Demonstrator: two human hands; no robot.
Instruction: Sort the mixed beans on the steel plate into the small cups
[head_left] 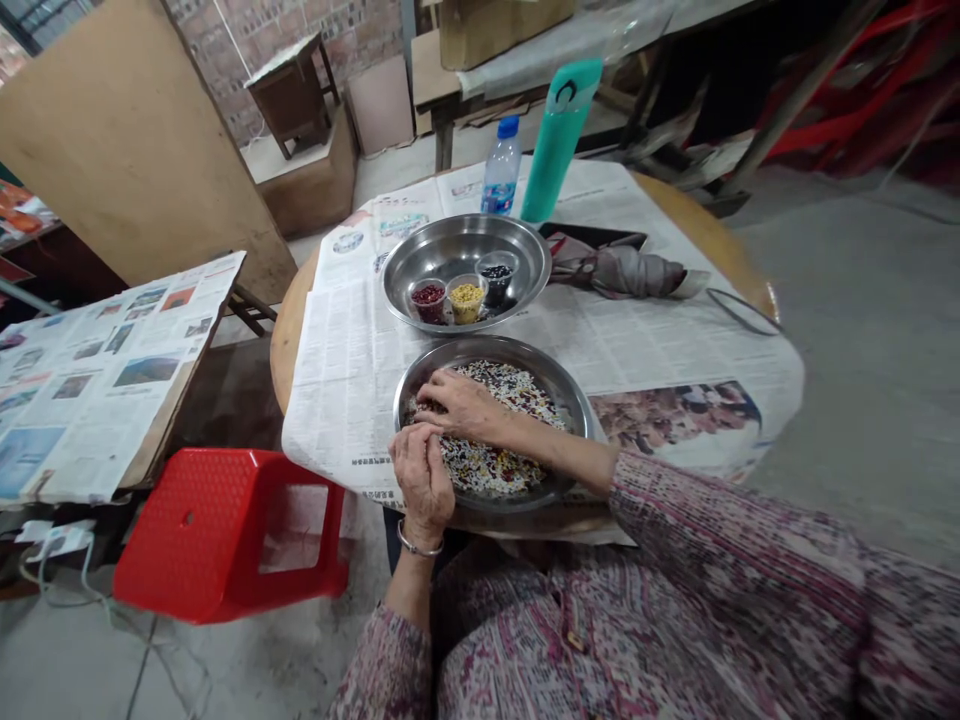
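Newspaper covers the round wooden table (291, 345); on it, the right hand (463, 405) curls its fingers into mixed beans and grains (517, 465) inside the nearer round steel basin (574, 395); the left hand (422, 478), fingers together, meets it at the rim.

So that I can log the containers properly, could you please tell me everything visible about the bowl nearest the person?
The near bowl is round and shallow, of shiny silvery metal, with a narrow rim. It sits upright on newspaper, just nearer than the far bowl. White, dark, reddish and yellow grains cover its bottom. The right hand reaches inside; the left hand is at its left edge.
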